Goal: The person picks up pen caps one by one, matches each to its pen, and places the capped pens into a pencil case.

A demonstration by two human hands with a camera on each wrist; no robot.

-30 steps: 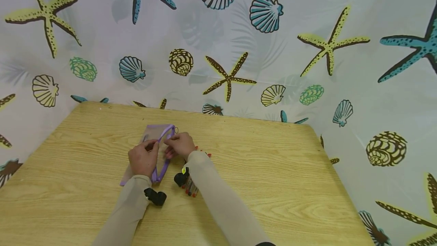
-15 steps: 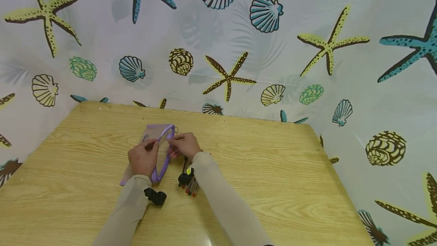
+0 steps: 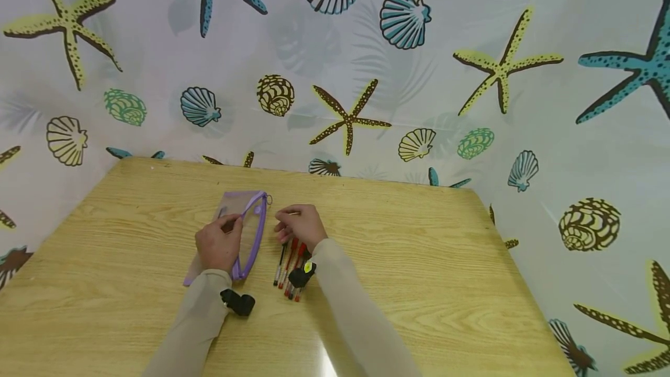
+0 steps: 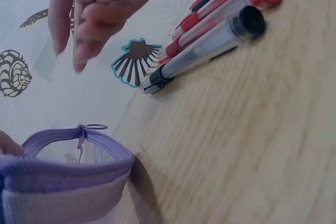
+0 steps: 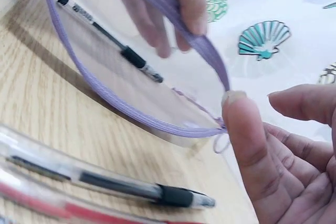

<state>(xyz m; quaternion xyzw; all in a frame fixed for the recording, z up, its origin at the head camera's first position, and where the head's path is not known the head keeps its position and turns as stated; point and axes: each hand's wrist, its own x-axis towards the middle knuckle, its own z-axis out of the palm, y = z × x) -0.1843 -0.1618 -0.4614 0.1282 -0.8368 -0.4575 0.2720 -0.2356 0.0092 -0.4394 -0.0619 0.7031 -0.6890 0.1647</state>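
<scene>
My left hand [image 3: 217,244] pinches one zippered edge of a clear pencil pouch [image 3: 254,244] with purple trim, and its mouth gapes wide. Inside the pouch lies a black gel pen [image 5: 134,59], visible through the right wrist view. My right hand [image 3: 302,226] hovers just right of the pouch, thumb and fingertips apart, holding nothing. Below that hand, several red and black pens lie side by side on the table; a black pen [image 4: 205,45] is nearest the pouch, beside a red pen [image 4: 231,17]. The right wrist hides part of the row.
A wooden table [image 3: 408,260] carries everything. Behind it and on the right hangs a pale curtain [image 3: 293,28] printed with starfish and shells. A small ring [image 4: 95,127] hangs at the zipper's end. Each sleeve bears a black wrist camera [image 3: 238,302].
My right hand has drawn away from the pouch's mouth toward the right, uncovering more of the pen row. My left hand keeps its pinch on the pouch edge.
</scene>
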